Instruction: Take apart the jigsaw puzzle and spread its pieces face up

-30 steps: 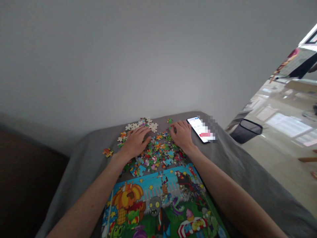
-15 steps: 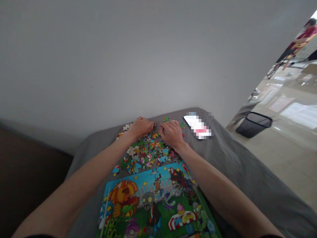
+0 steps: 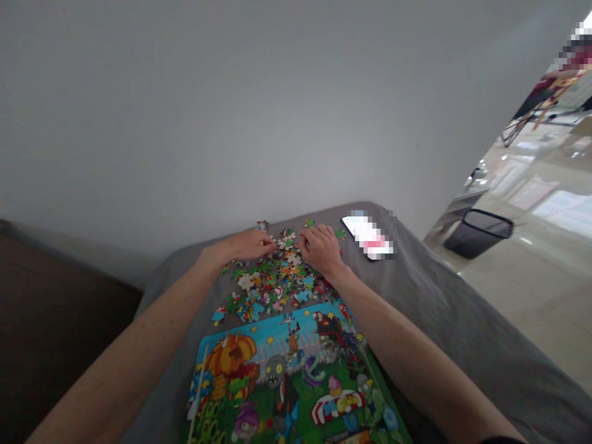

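Note:
Small jigsaw puzzle pieces (image 3: 277, 277), mostly green, blue and orange with some showing pale backs, lie in a loose heap. My left hand (image 3: 250, 245) is over the left back part of the heap, its fingers pressed together at a few pieces. Whatever lies between those fingertips is too small to make out. My right hand (image 3: 321, 248) rests on the right side of the heap with curled fingers that hide what is beneath them. Nearer to me lies a flat puzzle board (image 3: 287, 376) with a colourful cartoon picture of zombies, plants and a pumpkin.
A grey cloth (image 3: 430, 333) covers the surface under everything. To the right of the pieces lies a phone (image 3: 367, 235) with a lit, blurred screen. A plain wall (image 3: 277, 123) rises behind. On the floor at right stands a dark bin (image 3: 478, 233).
My left hand has shifted left and a little towards me, so pieces between the hands and at the back now show. My right hand stays in place.

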`<state>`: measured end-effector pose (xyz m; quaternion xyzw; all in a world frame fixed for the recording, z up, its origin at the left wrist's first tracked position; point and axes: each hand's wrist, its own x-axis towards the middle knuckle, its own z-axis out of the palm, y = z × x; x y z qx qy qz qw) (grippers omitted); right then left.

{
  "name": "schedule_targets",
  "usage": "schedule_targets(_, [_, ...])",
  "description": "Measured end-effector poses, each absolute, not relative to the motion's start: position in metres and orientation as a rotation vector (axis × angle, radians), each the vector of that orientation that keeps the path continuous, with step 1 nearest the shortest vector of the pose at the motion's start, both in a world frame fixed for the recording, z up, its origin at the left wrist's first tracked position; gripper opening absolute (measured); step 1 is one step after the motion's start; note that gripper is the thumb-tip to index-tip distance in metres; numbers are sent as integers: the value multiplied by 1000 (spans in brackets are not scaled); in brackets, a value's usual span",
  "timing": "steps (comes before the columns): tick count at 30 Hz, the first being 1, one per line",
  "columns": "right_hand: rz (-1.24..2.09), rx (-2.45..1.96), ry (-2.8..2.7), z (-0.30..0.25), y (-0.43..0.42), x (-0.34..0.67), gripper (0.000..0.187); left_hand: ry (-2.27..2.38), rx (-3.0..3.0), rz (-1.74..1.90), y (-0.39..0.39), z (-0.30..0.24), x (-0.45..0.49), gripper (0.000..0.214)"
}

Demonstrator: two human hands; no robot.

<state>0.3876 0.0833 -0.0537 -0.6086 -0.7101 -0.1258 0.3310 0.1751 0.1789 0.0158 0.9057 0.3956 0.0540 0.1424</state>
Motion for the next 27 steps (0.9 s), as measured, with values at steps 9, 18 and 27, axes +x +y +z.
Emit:
schedule_targets(9, [-391, -1566, -1873, -60, 86, 390, 24, 1258, 2719, 76, 203, -5, 222, 30])
schedule_targets(18, [-321, -1578, -1869, -58, 87, 390, 24, 1234, 2535, -49, 213, -12, 245, 24])
schedule_targets(27, [-189, -1661, -2006, -64, 87, 392, 30, 1235, 2395, 145, 216, -13, 235, 27])
